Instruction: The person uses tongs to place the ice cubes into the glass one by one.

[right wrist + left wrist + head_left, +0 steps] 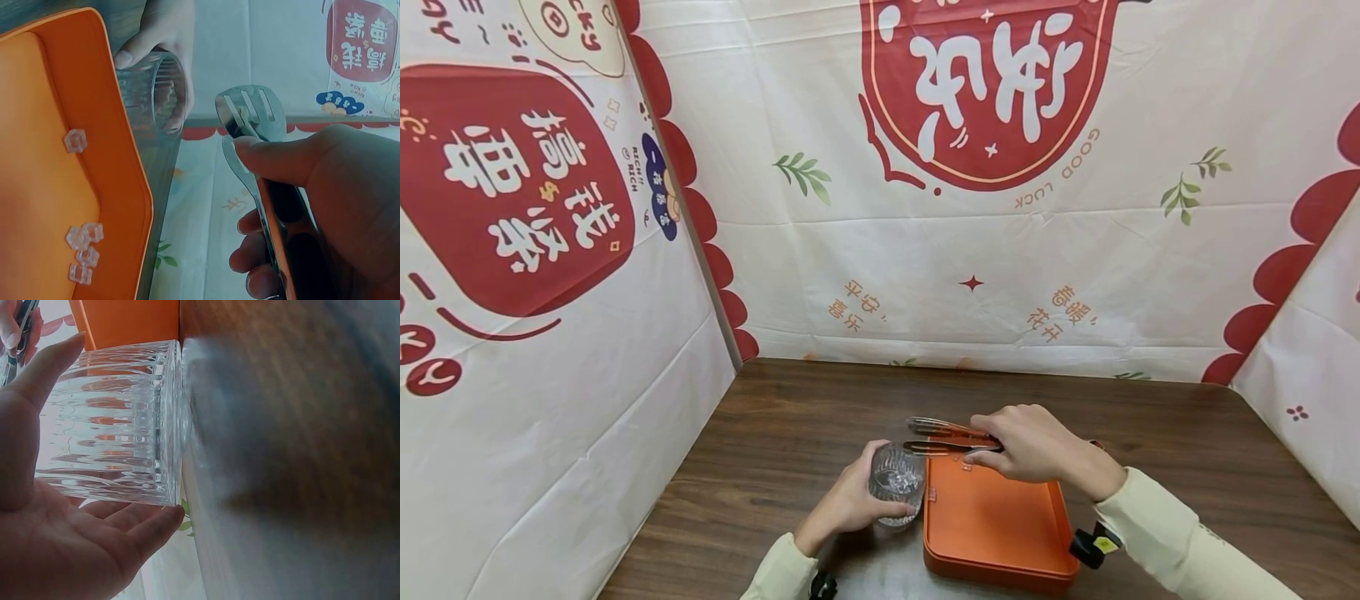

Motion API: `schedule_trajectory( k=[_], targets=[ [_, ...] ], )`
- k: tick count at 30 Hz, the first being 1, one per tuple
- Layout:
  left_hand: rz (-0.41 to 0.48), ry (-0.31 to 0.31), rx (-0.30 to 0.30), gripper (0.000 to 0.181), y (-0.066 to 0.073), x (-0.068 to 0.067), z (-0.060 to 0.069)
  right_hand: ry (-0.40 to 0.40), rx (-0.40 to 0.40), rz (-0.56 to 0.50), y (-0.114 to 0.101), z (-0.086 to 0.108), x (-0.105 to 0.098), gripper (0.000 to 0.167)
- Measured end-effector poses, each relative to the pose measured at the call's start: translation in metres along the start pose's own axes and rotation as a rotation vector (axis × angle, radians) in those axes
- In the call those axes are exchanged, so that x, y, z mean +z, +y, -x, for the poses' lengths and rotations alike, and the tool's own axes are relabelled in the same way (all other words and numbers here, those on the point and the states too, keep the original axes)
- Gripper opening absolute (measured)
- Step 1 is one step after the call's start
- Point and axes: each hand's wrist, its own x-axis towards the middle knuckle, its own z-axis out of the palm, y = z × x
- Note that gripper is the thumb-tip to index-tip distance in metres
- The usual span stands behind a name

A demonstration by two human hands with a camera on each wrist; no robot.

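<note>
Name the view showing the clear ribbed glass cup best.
Left wrist: the cup looms large, ribs and base distinct. The head view shows it smaller, from above; the right wrist view shows it partly behind the orange rectangular tray.

A booth, it seems — printed cloth hangings (775, 275) surrounding a wood-grain table (737, 467).

On my feed, the back sheet (887, 250) carries a red badge (988, 92) with big white 快乐, upside down, and GOOD LUCK curving below it. Lower down I read small orange 平安喜乐 and 春暖花开. The left sheet (617, 392) has a red patch (520, 192) reading 搞钱要紧 sideways, which my right wrist view repeats upside down. Beside a blue patch (660, 187), whose characters I can't read surely, stands RICH!! RICH. A bubble (580, 33) ends in "cky"; two red discs (433, 377) bear K and Y.
</note>
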Motion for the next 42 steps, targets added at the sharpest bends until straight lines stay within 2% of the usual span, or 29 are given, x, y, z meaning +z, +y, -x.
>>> schedule_trajectory(
  k=[5, 11, 23, 27, 38, 42],
  targets=[
    [-0.006, 0.009, 0.003, 0.092, -0.001, 0.001, 0.000, -0.014, 0.034, -0.007, 0.005, 0.006, -0.003, 0.042],
    [-0.003, 0.012, -0.007, 0.092, -0.001, 0.002, 0.000, -0.043, 0.076, 0.000, 0.013, 0.013, -0.005, 0.039],
    [-0.011, 0.011, -0.006, 0.094, -0.001, 0.001, 0.001, -0.052, 0.088, 0.000, 0.024, 0.024, -0.001, 0.054],
    [-0.013, 0.007, -0.006, 0.094, -0.001, 0.001, 0.000, -0.077, 0.117, -0.002, 0.029, 0.028, 0.001, 0.055],
    [-0.012, 0.011, 0.007, 0.093, 0.000, 0.000, 0.000, -0.169, 0.135, -0.054, 0.039, 0.038, 0.023, 0.065],
    [-0.012, 0.009, 0.003, 0.093, 0.001, 0.000, 0.001, -0.190, 0.125, -0.067, 0.040, 0.039, 0.034, 0.059]
  ],
)
